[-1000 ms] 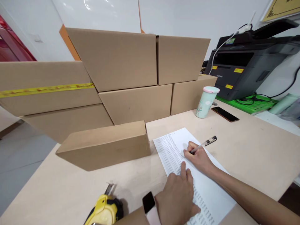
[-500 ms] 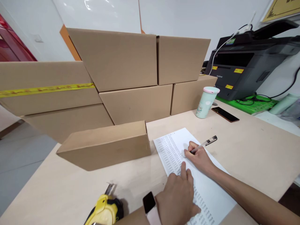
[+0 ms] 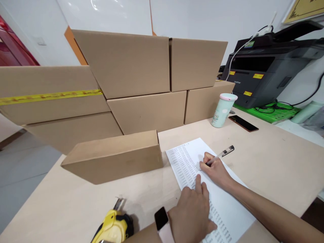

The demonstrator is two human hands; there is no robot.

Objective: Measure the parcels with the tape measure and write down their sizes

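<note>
My right hand [image 3: 215, 168] is closed around a pen [image 3: 226, 152] with a clear barrel and black cap end. Its tip is at a white sheet of paper [image 3: 199, 146] printed with columns of small text, too small to read. Flat on the same sheet rests my left hand [image 3: 193, 209], index finger stretched out along the printed rows and thumb apart; nothing is in it. A watch with a black face [image 3: 161, 218] is on the left wrist. Left of that wrist lies a yellow and black tape measure [image 3: 113, 226], its metal end sticking out.
A long cardboard box [image 3: 113, 160] lies left of the paper, before a stack of larger cardboard boxes [image 3: 146, 113]. A mint cup with a pink rim [image 3: 222, 111] and a phone [image 3: 243, 123] stand farther back. Behind them, a black printer [image 3: 263, 67] sits on a green base [image 3: 273, 114].
My right hand and the pen have shifted very slightly to the right over the paper. The left hand and the other things stay in place.
</note>
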